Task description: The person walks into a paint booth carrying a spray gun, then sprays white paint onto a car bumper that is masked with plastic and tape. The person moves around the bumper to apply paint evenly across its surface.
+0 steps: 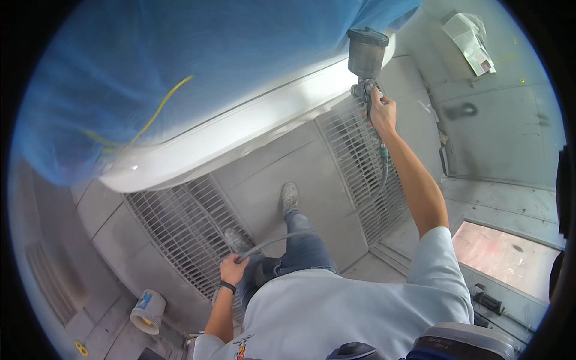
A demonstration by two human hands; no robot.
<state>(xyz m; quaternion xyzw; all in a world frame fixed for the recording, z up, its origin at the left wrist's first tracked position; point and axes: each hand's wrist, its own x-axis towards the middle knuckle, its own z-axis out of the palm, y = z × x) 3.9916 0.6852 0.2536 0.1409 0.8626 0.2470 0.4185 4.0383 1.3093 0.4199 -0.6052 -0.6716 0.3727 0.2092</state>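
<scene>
My right hand (382,112), arm stretched forward, is closed round the handle of a spray gun (363,90) with a dark-lidded, translucent cup (367,53) on top. The gun is held by the right end of a white car bumper (240,132); a gap seems to lie between them, though I cannot tell its size. From a green fitting (384,152) under the handle hangs a grey air hose (273,241). Low at my left side, my left hand (233,269) grips this hose. Blue masking film (180,66) with a yellow strip (161,108) covers what is above the bumper.
Metal floor grates (180,231) lie on both sides of a grey floor panel (282,162). At the lower left a white bucket (148,312) lies tilted. Along the right stands a grey wall (504,132) with paper (470,42) on it. A hazy mist hangs over the bumper.
</scene>
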